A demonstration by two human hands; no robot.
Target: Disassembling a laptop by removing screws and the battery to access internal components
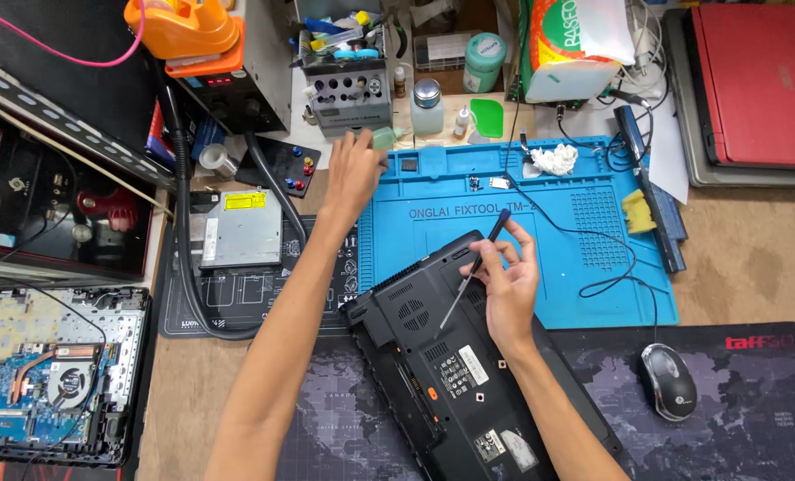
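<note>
Nearest, a dark desk pad w/ a world-map print (754, 419) covers the brown worktop (736, 267); a black mouse (669, 381) sits on it at right. A black laptop (442, 374) lies upside down, angled across the pad's edge, its far corner on a blue work mat (575, 223). Right hand (504, 281) is over the laptop's far end, fingers closed round a thin screwdriver (473, 267) w/ tip down on the base. At left an opened laptop (54, 379) shows its circuit board & fan, and a silver disc drive (241, 230) lies on a black mat (237, 298). On the blue mat: a thin black cable, a yellow sponge (635, 212), a crumpled white tissue (553, 160). Left hand (354, 169) reaches far out to the mat's back-left corner, fingers loosely bent by a small pale green thing; can't tell if it grips it. Further back: a grey tool rack (348, 89), small bottles, a green-lidded jar (484, 61), an orange item (183, 31) on a black box, a red laptop (758, 85) top right.
</note>
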